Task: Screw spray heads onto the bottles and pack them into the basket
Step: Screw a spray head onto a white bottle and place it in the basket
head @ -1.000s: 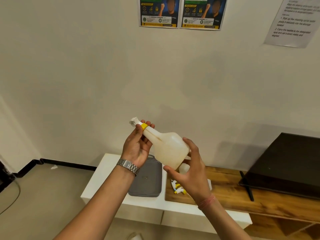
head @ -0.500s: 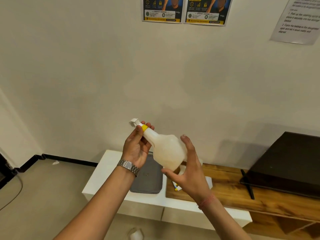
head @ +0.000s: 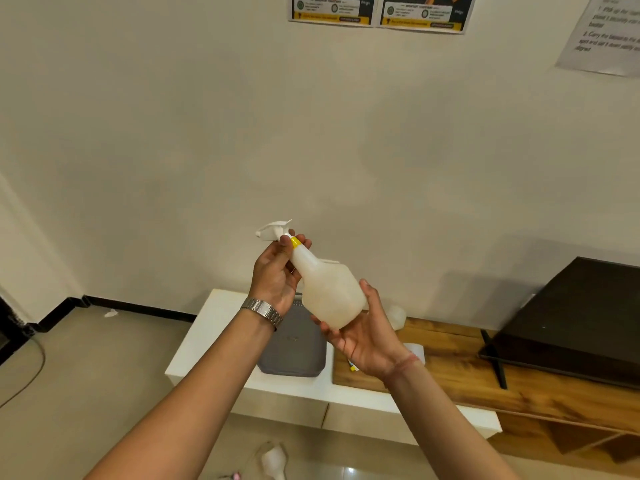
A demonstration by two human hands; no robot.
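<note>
The right hand (head: 367,336) and its wrist hide most of what lies on the wooden counter (head: 450,368) behind them: only a yellow-and-white scrap of a spray head (head: 352,367) peeks out under the palm, and the rounded top of another bottle (head: 396,315) shows past the fingers. The posters (head: 377,10) and a printed sheet (head: 602,32) on the wall are cut off by the frame edge, their text too blurred to read. Another bottle (head: 273,462) lies on the floor, partly out of view.

The grey basket (head: 294,348) sits on the white bench (head: 207,330); its inside shows nothing I can make out, and the left wrist covers its upper part.

The translucent bottle (head: 329,292) is held in the air above the basket, tilted, neck up and to the left. The left hand (head: 277,271), a metal watch (head: 263,311) on its wrist, pinches the neck at the yellow collar (head: 295,242) under the white spray head (head: 272,230). The right hand cups the bottle's base from below, fingers curled round it
</note>
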